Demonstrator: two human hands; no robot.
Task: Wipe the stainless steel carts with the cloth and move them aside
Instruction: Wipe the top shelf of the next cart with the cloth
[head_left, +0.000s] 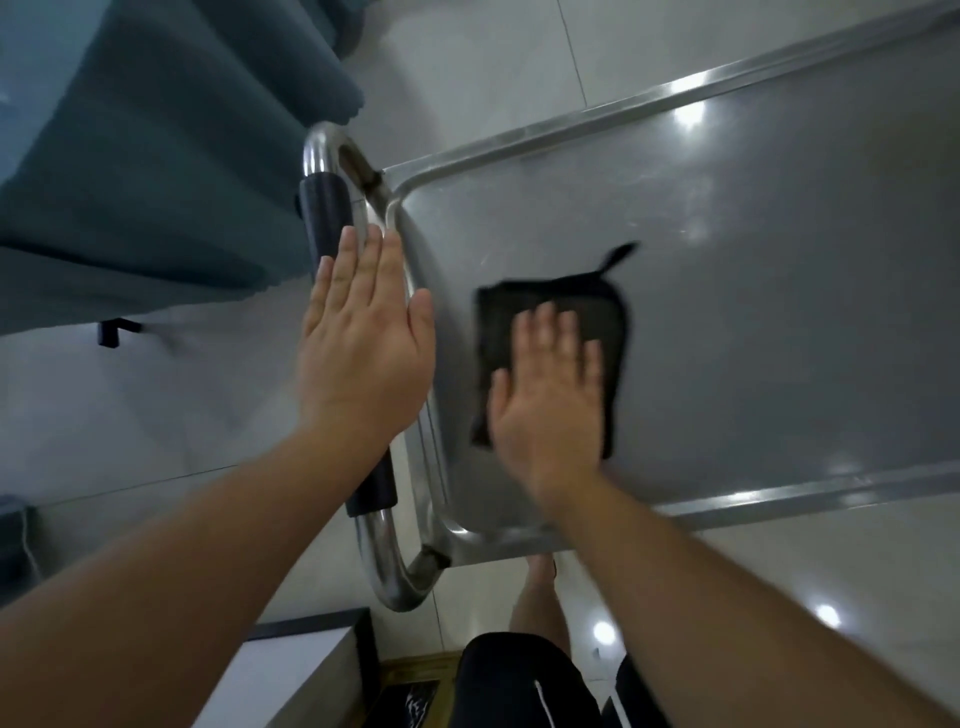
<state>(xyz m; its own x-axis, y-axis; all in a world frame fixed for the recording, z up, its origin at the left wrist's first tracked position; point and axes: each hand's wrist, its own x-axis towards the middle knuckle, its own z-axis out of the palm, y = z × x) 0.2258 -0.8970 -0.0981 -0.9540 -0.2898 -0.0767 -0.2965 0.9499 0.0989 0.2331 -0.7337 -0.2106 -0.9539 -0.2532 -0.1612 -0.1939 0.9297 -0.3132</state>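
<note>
Pale glossy floor tiles (156, 415) fill the room below, with a blue-grey curtain (130, 156) hanging at the upper left and the corner of a white box (291, 670) at the bottom. A steel cart (753, 260) stands over the tiles, its flat top tray seen from above, with a raised rim all round and bright ceiling-light reflections on it. At the cart's near end a bent tube handle (322, 208) with black foam sleeves runs along the short edge.

The cloth (550, 296), dark and folded into a rough square with a small loop sticking up at its far corner, lies flat on the tray near the handle-end edge, closer to the near long rim than the far one. The right hand (550, 384) presses on it with straight, spread fingers, palm down, a released grip that pushes and does not clutch; its outline is smeared, so it is probably sweeping. The left hand (363, 343) is also flat and released, fingers straight and together, over the handle and the tray's short rim; whether it touches the metal or only hovers I cannot tell.

The step in hand looks like wiping the top tray, and only the handle-end part seems covered so far. The next move likely calls for carrying the cloth along the tray toward the far end and into the rim corners, with the left hand steadying the handle so the cart does not roll. Moving it aside is not yet begun
</note>
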